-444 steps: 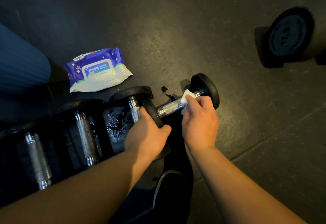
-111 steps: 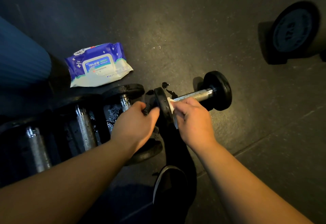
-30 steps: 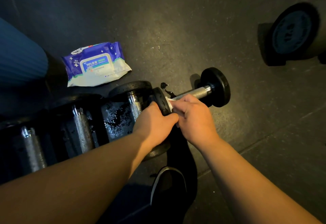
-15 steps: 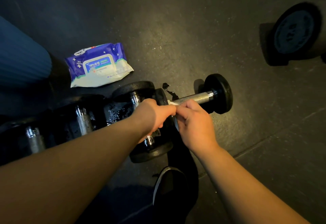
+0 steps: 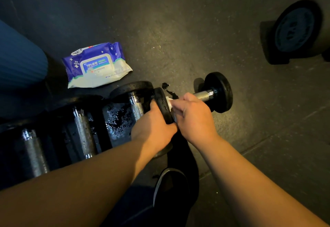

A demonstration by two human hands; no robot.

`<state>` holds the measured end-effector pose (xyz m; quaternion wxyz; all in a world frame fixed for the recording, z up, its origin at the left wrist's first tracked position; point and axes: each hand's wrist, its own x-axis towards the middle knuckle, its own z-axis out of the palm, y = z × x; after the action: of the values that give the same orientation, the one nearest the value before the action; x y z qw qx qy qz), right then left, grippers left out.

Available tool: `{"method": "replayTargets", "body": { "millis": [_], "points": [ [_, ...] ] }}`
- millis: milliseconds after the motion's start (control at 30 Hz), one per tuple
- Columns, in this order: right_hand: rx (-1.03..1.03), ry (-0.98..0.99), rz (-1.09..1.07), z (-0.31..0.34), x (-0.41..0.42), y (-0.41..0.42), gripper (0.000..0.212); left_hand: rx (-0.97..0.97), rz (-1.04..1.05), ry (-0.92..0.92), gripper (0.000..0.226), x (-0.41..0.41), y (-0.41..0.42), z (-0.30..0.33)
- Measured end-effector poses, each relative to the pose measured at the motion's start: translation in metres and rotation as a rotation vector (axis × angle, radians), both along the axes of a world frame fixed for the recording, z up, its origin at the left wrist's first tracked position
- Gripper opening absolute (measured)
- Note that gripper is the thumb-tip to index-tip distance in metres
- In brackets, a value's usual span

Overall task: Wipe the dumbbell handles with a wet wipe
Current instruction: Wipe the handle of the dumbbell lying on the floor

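Small black round-plate dumbbell with knurled chrome handle (image 5: 203, 95) on dark rubber floor (image 5: 178, 30), just right of a row of bigger dumbbells (image 5: 82, 130); long axis lower-left to upper-right; heavy, rigid, likely to roll. Left hand (image 5: 153, 125) clamped on near plate as brace; right hand (image 5: 192, 116) wrapped round handle. Thin white wet wipe (image 5: 168, 101) pinched there, soft, limp, easily bunched.
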<state>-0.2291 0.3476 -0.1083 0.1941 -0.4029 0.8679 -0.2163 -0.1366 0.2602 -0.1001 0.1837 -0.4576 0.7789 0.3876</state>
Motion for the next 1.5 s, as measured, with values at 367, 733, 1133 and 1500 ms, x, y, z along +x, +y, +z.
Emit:
{"method": "replayTargets", "body": {
  "millis": [367, 733, 1133, 1500],
  "points": [
    [-0.085, -0.022, 0.052, -0.005, -0.001, 0.02, 0.02, 0.54, 0.347, 0.037, 0.024, -0.01, -0.014, 0.011],
    [-0.085, -0.038, -0.012, -0.003, 0.007, 0.013, 0.02, 0.555, 0.103, -0.101, 0.024, -0.017, -0.042, 0.018],
    [0.002, -0.042, -0.009, 0.0, 0.0, -0.003, 0.017, 0.087, 0.026, 0.081, 0.071, 0.001, -0.006, 0.002],
    [-0.094, 0.042, 0.035, -0.01, 0.009, 0.022, 0.016, 0.623, 0.233, -0.08, 0.029, -0.024, -0.044, 0.022]
  ]
}}
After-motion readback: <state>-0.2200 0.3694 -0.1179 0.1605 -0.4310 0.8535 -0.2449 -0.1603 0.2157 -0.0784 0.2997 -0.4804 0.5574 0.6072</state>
